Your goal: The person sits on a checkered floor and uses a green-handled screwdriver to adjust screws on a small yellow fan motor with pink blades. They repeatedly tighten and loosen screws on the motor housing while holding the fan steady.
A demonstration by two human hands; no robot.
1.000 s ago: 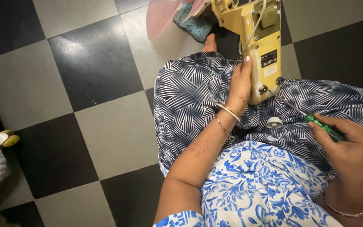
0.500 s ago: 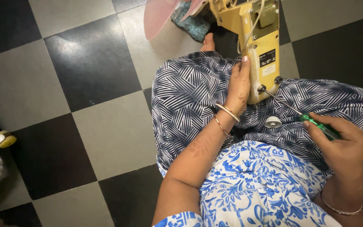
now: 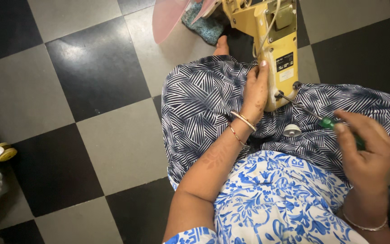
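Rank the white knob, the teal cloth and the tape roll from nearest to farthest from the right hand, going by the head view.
Measured from the right hand, which grips a green screwdriver:
1. White knob: on the lap, just to the hand's left.
2. Teal cloth: on the floor, up by the yellow machine.
3. Tape roll: far left edge of the floor.

The yellow housing [image 3: 280, 54] at far centre looked like smooth, faintly glossy plastic or painted metal; the view could not settle which. The screwdriver [image 3: 321, 118] on the right had a thin bare-metal shaft and a glossy green plastic handle. A small white cap [image 3: 291, 131] on the lap looked like plastic. The patterned trousers [image 3: 204, 104] and blue floral top [image 3: 271, 199] were soft matt cloth. The floor tiles [image 3: 95, 68] on the left were smooth and shiny. Thin metal bangles [image 3: 242, 121] gleamed.
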